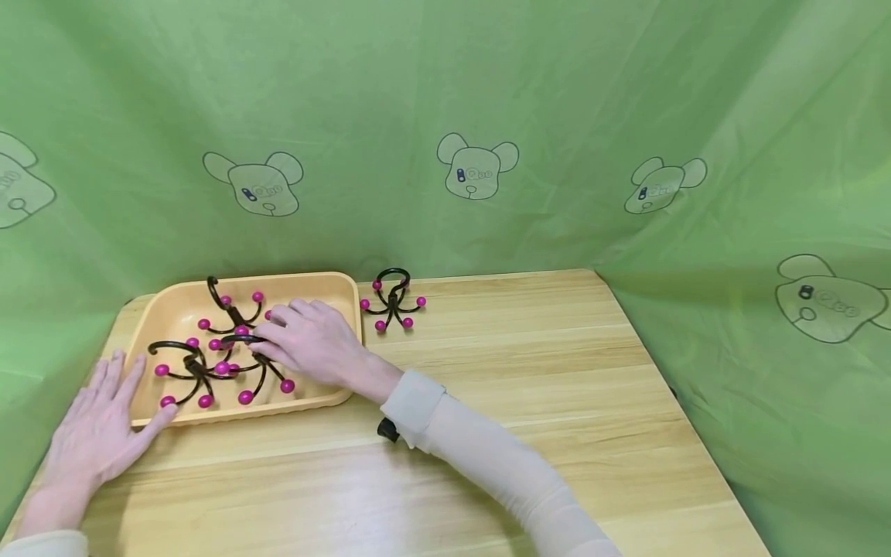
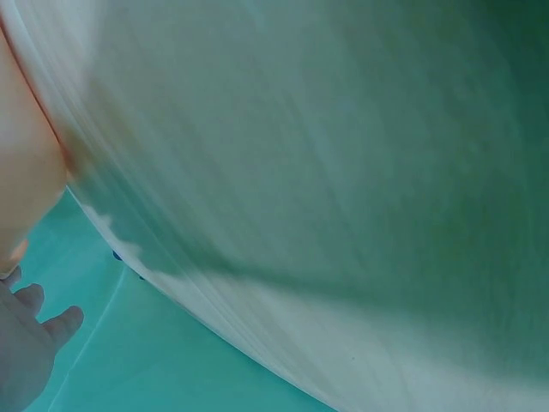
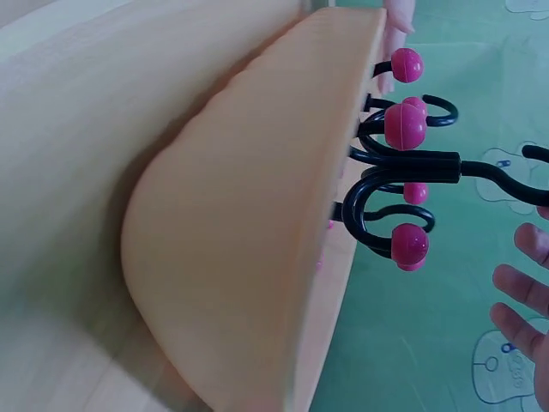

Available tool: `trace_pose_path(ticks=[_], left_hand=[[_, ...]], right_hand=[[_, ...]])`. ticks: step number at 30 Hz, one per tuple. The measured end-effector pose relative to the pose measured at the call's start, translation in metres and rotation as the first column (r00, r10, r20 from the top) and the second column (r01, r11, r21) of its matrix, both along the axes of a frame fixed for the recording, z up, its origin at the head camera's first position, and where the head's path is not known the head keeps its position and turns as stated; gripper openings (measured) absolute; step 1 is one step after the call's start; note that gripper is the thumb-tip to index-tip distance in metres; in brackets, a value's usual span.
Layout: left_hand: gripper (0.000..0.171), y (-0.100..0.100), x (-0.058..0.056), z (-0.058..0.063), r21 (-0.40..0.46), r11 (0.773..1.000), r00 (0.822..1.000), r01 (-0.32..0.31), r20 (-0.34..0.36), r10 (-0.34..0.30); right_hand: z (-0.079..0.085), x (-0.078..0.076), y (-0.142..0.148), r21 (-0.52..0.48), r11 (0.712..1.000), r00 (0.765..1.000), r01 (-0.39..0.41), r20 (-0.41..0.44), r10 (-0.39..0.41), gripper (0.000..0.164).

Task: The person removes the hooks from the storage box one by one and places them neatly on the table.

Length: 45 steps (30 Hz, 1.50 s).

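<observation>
In the head view, an orange-tan tray [image 1: 306, 288] holds several black hooks with curved legs tipped by pink balls. My right hand [image 1: 306, 340] is over the tray's right half. Its thumb and a finger meet the curved top of one black pink-tipped hook [image 1: 259, 357]; in the right wrist view this hook [image 3: 429, 167] rises above the rim, with the other fingers [image 3: 519, 287] spread. Nearby in the tray lie a left hook [image 1: 195, 366] and a rear hook [image 1: 235, 316]. My left hand [image 1: 97, 425] rests with fingers spread at the tray's left front corner.
Another pink-tipped black hook [image 1: 393, 302] stands on the wooden table [image 1: 529, 371], just right of the tray. A small black object [image 1: 387, 429] shows beneath the right sleeve. Green cloth [image 1: 376, 93] with printed bear faces encloses the back and sides.
</observation>
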<state>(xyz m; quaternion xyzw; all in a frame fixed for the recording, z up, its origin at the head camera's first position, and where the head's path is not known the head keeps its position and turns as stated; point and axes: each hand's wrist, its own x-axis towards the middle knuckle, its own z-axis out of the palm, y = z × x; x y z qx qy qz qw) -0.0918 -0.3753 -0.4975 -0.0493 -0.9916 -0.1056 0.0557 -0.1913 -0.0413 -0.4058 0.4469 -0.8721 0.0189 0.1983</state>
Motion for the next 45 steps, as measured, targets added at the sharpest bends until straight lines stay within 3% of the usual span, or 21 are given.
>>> trace_pose_path(ticks=[6, 11, 17, 22, 45], left_hand=[[0.098, 0.001, 0.000, 0.000, 0.004, 1.000, 1.000, 0.002, -0.004, -0.002], [0.098, 0.000, -0.001, -0.001, 0.011, 1.000, 1.000, 0.006, -0.012, -0.006], [0.098, 0.000, -0.001, -0.001, 0.009, 1.000, 1.000, 0.006, -0.006, -0.006], [0.097, 0.000, -0.002, 0.000, 0.011, 1.000, 1.000, 0.005, -0.007, -0.005], [0.096, 0.001, -0.001, 0.001, 0.004, 1.000, 1.000, 0.000, -0.005, 0.000]], right_hand=[[0.010, 0.002, 0.012, -0.051, 0.999, 1.000, -0.012, -0.026, 0.010, 0.031], [0.013, 0.003, 0.025, -0.148, 0.987, 0.994, -0.054, -0.107, 0.038, 0.025], [0.016, 0.004, 0.042, -0.203, 0.975, 0.975, -0.092, -0.220, 0.046, 0.023], [0.018, 0.005, 0.056, -0.235, 0.966, 0.965, -0.107, -0.258, 0.044, 0.023], [0.005, 0.006, 0.131, -0.401, 0.913, 0.984, -0.068, -0.180, -0.006, 0.027]])
